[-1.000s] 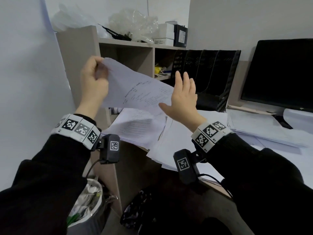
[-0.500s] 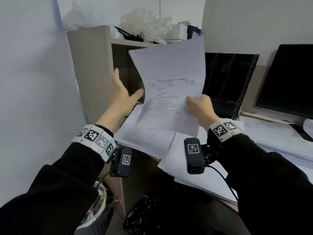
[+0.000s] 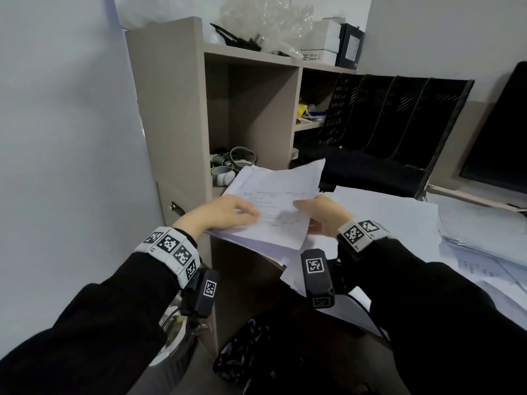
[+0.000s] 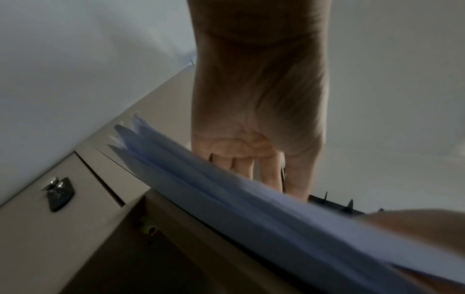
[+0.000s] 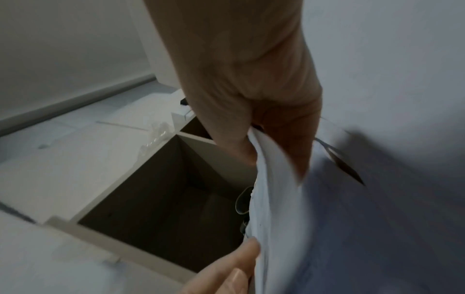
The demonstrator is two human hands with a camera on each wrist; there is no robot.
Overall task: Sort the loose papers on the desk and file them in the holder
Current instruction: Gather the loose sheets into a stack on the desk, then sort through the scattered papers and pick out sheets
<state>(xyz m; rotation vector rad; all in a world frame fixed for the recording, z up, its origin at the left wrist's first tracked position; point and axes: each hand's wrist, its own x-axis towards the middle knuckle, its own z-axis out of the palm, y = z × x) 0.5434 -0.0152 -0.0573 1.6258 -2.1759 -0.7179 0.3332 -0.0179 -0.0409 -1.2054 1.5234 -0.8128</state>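
While the left hand point(image 3: 225, 213) lies flat on the sheet point(image 3: 281, 199), the right hand point(image 3: 325, 213) pinches its edge.

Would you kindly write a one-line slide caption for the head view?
Both hands, left and right, lay a printed sheet onto a paper pile before the black holder.

holder point(image 3: 399, 115) slots open, shelf unit point(image 3: 171, 109) crowding left

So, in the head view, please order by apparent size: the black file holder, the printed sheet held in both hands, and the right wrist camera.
1. black file holder, largest.
2. printed sheet.
3. right wrist camera, smallest, although nearest the lens.
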